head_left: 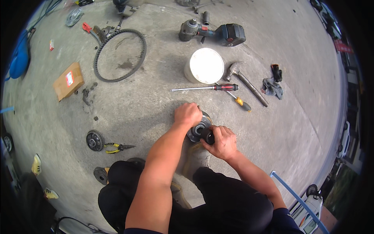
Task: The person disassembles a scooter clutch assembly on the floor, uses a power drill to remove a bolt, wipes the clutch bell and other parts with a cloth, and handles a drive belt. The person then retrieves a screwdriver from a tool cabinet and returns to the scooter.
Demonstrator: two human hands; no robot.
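Between my boots and the tools lies a round metal clutch-like part (193, 134) with a hex nut at its centre, partly hidden by my hands. My left hand (188, 114) is closed on its far-left rim, knuckles up. My right hand (223, 142) grips a dark cylindrical socket (209, 136), thumb and fingers around it. The socket is tilted, its open end showing, close over the near right side of the round part; whether they touch I cannot tell. The toe of my boot (196, 160) is right beside the part.
Beyond my hands lie a flat screwdriver (193, 89), a yellow-handled screwdriver (242, 103), a hammer (249, 85), a white tub (205, 65) and a cordless impact wrench (210, 32). Leftward are a drive belt (97, 62), a cardboard box (68, 81), pliers (115, 148) and a round drum part (94, 140).
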